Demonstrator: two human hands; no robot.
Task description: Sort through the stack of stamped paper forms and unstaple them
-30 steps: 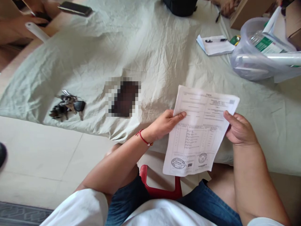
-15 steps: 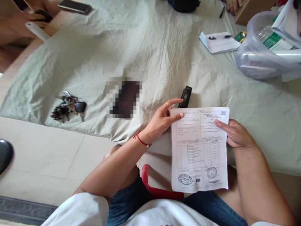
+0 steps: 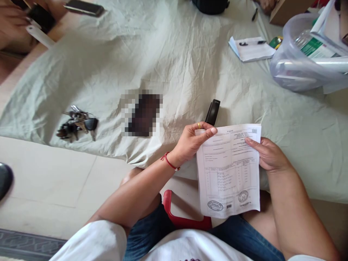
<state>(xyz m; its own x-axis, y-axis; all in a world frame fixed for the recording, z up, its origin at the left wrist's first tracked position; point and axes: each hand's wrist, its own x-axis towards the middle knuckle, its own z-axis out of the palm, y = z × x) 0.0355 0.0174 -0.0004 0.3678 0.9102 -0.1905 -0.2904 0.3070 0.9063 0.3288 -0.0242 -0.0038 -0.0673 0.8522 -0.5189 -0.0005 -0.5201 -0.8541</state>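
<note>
Printed paper sheets (image 3: 228,174) with a table of lines and two round stamps hang between my hands over my lap. My left hand (image 3: 194,139), with a ring and a red bracelet, pinches their upper left corner, thumb on the front and fingers behind. My right hand (image 3: 269,152) grips the right edge near the top, its thumb lying on the print. How many sheets there are I cannot tell. Just beyond the top of the paper a black stapler (image 3: 212,111) lies on the cloth.
A bunch of keys (image 3: 77,123) and a blurred-out dark flat object (image 3: 144,115) lie on the cloth (image 3: 168,65) to the left. At the right stand a notepad (image 3: 252,49) and a clear plastic tub (image 3: 293,78). A red stool (image 3: 185,217) is below. Another person's hand (image 3: 13,21) is at far left.
My left fingers, which were stretched toward the stapler, have closed behind the paper's corner. The paper has tilted slightly, and its lower edge has risen a little.
</note>
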